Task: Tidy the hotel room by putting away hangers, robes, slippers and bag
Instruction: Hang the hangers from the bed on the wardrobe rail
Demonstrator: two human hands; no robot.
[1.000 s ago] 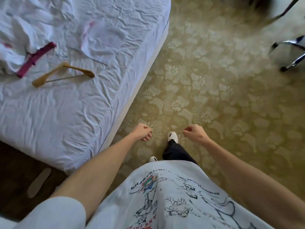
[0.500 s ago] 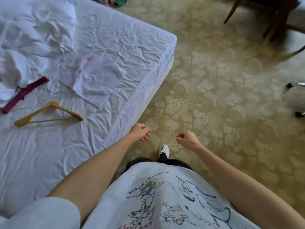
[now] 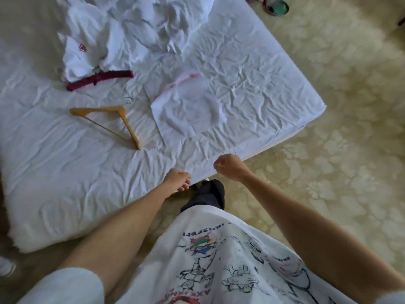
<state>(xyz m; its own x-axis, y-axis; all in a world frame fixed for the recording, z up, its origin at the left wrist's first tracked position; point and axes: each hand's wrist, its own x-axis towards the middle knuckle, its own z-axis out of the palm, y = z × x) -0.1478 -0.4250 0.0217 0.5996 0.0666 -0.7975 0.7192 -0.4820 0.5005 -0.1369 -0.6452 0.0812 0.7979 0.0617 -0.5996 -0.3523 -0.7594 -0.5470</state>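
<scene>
A wooden hanger point(image 3: 109, 121) lies flat on the white bed point(image 3: 65, 183). Beyond it lies a dark red padded hanger point(image 3: 99, 80), partly under a crumpled white robe point(image 3: 92, 47) with a red emblem. A flat white bag point(image 3: 186, 104) with a pink drawstring rests on the sheet to the right of the hangers. My left hand point(image 3: 177, 178) hovers at the bed's near edge, fingers curled and holding nothing. My right hand point(image 3: 230, 166) is a loose fist, also at the bed's edge and holding nothing.
Patterned beige carpet point(image 3: 328, 150) spreads to the right of the bed. A green object point(image 3: 278, 6) sits on the floor past the bed's far corner. A white slipper point(image 3: 6, 267) shows at the left edge on the floor.
I have turned and stepped toward the bed, so the hangers, robe and bag now lie straight ahead and closer. Both hands stay curled and have come to the mattress edge.
</scene>
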